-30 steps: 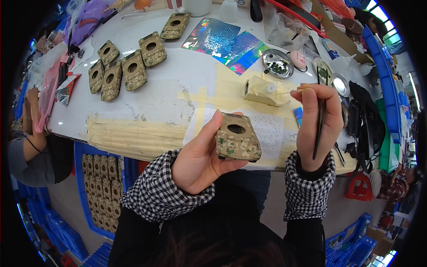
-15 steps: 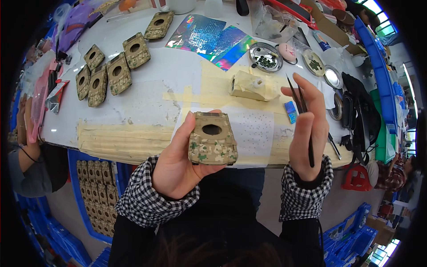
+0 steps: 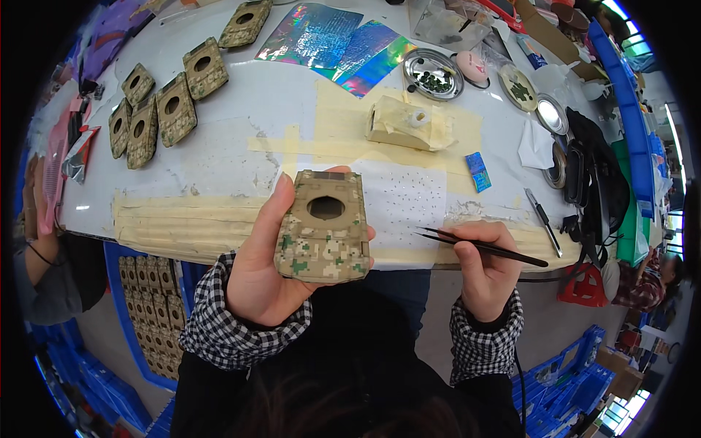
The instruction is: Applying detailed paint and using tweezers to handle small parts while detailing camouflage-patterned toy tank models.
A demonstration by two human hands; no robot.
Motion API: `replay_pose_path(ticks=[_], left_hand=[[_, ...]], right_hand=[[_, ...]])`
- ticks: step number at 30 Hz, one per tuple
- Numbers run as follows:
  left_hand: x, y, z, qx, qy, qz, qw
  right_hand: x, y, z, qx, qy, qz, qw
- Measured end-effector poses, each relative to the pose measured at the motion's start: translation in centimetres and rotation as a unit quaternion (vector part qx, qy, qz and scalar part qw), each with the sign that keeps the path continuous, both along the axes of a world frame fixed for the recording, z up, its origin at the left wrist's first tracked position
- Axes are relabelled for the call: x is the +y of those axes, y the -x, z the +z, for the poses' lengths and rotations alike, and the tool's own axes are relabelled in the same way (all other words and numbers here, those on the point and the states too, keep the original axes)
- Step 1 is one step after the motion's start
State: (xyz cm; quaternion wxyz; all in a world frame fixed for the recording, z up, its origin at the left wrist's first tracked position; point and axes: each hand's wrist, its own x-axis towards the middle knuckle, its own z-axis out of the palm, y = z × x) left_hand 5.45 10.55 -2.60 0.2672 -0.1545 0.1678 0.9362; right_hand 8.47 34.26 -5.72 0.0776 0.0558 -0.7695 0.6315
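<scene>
A camouflage toy tank hull with a round hole in its top is held in my left hand, thumb along its left side, above the table's front edge. My right hand pinches black tweezers. Their tips point left, over a white sheet scattered with tiny dark specks; I cannot tell whether anything is between the tips. Behind the sheet stands a block wrapped in masking tape, and a small shiny blue piece lies to its right.
Several similar hulls lie at the left; more fill a blue crate below the table. At the back are iridescent sheets and a round tin with dark green bits. A craft knife lies right. Another person's arm is far left.
My right hand has come down and turned, bringing the tweezers from upright to nearly level over the speckled sheet. The hull in my left hand has shifted slightly left. The whole view has moved a little.
</scene>
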Motion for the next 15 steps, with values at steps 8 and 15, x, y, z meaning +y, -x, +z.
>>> replay_pose_path(ticks=[8, 15], left_hand=[[0.36, 0.11, 0.09, -0.003, -0.005, 0.002, 1.0], [0.47, 0.15, -0.04, -0.002, -0.002, 0.003, 1.0]], right_hand=[[-0.13, 0.15, -0.4, 0.018, -0.03, 0.003, 0.999], [-0.14, 0.31, -0.61, 0.024, -0.043, 0.006, 0.999]])
